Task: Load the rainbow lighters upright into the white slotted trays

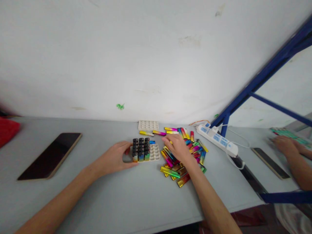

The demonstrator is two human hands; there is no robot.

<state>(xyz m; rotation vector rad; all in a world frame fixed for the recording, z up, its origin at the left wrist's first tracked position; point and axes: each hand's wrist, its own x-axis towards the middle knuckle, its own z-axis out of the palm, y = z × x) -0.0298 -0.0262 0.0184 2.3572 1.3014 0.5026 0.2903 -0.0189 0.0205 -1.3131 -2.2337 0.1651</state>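
A white tray (155, 152) with rows of round-edged slots lies on the table. Its left part is filled with upright lighters (141, 150) with black tops, and slots without lighters show on the right. My left hand (118, 157) grips the tray's left end, thumb at the near side and fingers at the far side. Over a loose pile of shiny multicoloured lighters (170, 172) is my right hand (179, 148), its fingers bent and pressed together. Whatever its fingertips hold is hidden. A blue lighter (152, 142) lies just behind the tray.
Another white slotted tray (148, 125) stands near the wall, with a few lighters lying before it. A phone (51, 156) rests at the left by a red item (8, 130). On the right are a power strip (216, 138), a blue metal frame (243, 97) and another person's hand (285, 144).
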